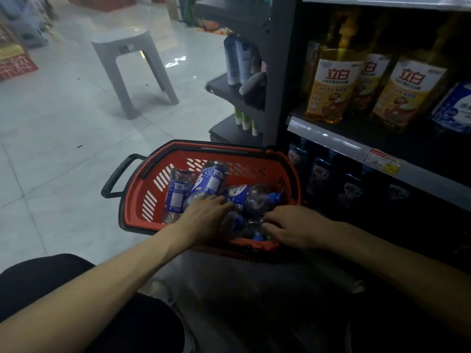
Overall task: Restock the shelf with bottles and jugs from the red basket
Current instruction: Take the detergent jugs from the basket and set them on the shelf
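Left hand (204, 217) rests flat on plastic bottles (207, 182) in slotted red basket (142, 192); right hand (293, 226) grips 1 bottle (246, 226).

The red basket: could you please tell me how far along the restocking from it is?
Done: dark bottles already stand beneath the shelf edge. In hand: left hand and right hand reach into the red basket onto bottles; grip unclear. Left: several blue-labelled bottles still lie inside.

Red basket (139, 197), slotted walls, on floor. Inside it: clear plastic bottles (207, 180), blue labels and caps, lying sideways, jumbled. Shelf (328, 140) just right of basket.
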`<state>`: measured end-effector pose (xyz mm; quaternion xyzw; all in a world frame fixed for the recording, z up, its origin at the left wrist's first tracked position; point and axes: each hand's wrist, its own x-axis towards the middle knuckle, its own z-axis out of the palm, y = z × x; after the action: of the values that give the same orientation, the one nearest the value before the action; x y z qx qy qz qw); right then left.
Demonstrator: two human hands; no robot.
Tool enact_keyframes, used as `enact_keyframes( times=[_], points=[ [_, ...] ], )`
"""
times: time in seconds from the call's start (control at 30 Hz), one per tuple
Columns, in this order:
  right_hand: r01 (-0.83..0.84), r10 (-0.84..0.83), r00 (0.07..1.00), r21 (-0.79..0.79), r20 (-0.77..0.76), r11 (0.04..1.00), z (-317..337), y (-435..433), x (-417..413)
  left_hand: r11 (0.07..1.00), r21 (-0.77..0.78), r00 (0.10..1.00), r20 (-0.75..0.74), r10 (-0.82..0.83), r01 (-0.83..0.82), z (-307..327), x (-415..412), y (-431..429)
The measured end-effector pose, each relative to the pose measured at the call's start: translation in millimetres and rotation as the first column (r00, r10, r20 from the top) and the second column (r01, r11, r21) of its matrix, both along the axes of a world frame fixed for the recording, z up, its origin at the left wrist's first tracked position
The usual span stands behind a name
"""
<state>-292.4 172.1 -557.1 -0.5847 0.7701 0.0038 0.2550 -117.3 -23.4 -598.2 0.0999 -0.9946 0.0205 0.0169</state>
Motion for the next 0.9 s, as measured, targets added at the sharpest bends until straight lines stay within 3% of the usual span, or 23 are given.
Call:
enact_keyframes(
  times=[0.1,0.23,0.4,0.7,0.8,0.9],
  points=[
    [-0.036,0.036,0.993,0.0,-0.11,0.999,-3,4,-4,0.982,-0.023,0.982,0.02,0.188,-0.188,3,-9,-19],
    [-0.155,0.151,0.939,0.013,-0.309,0.988,-9,10,-11,0.898,-0.098,0.892,0.111,0.439,-0.43,-14,-20,-41],
    [-0.144,0.141,0.941,0.012,-0.308,0.99,-13,7,-14,0.78,0.066,0.779,0.153,0.608,-0.622,-41,-44,-52],
    [-0.163,0.146,0.936,-0.028,-0.321,0.986,-21,6,-15,0.602,0.157,0.621,0.247,0.744,-0.783,-55,-69,-61],
    [-0.168,0.151,0.932,-0.026,-0.329,0.985,-15,6,-14,0.491,0.288,0.558,0.238,0.795,-0.822,-47,-71,-62],
    [-0.177,0.149,0.929,-0.052,-0.34,0.983,-6,6,-15,0.422,0.45,0.564,0.247,0.788,-0.787,-32,-60,-74]
  ],
)
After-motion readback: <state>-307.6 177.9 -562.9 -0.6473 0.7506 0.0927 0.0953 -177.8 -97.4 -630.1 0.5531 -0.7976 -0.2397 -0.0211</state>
